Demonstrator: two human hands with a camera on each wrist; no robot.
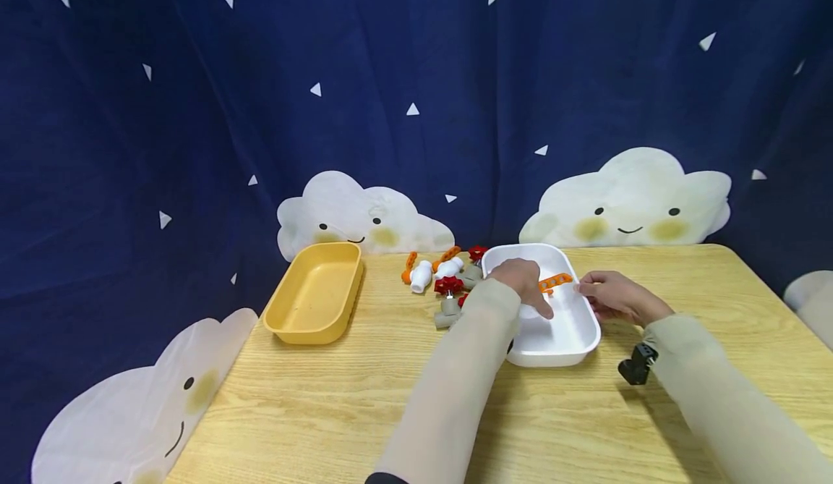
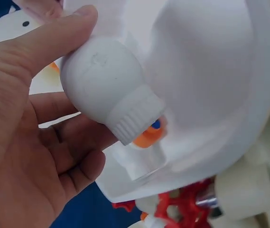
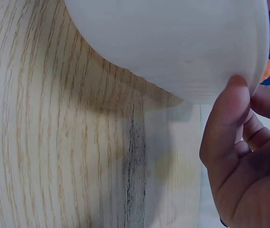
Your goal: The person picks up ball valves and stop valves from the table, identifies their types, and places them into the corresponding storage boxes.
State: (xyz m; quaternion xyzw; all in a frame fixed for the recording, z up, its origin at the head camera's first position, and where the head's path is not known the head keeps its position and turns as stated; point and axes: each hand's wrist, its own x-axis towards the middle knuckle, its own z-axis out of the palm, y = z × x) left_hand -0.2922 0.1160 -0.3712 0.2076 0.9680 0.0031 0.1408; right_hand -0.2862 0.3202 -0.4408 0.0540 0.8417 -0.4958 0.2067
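My left hand (image 1: pixel 524 280) reaches into the white plastic tray (image 1: pixel 575 328). Thumb and fingers grip a white plastic ball valve (image 2: pixel 104 78), its ribbed end pointing down and to the right in the left wrist view. Just behind that end show an orange and blue piece (image 2: pixel 149 135) and a white pipe end (image 2: pixel 142 161). An orange handle (image 1: pixel 556 281) sticks out beside the left hand in the head view. At the tray's right side, my right hand (image 1: pixel 614 296) pinches the rim between thumb and fingers, close to the handle.
Left of the tray lie white valves with orange handles (image 1: pixel 421 276) and grey valves with red handwheels (image 1: pixel 449 303), partly hidden by the left sleeve. A yellow tray (image 1: pixel 309 338) stands farther left on the wooden table (image 1: pixel 364 390). A dark blue curtain (image 1: pixel 416 50) hangs behind.
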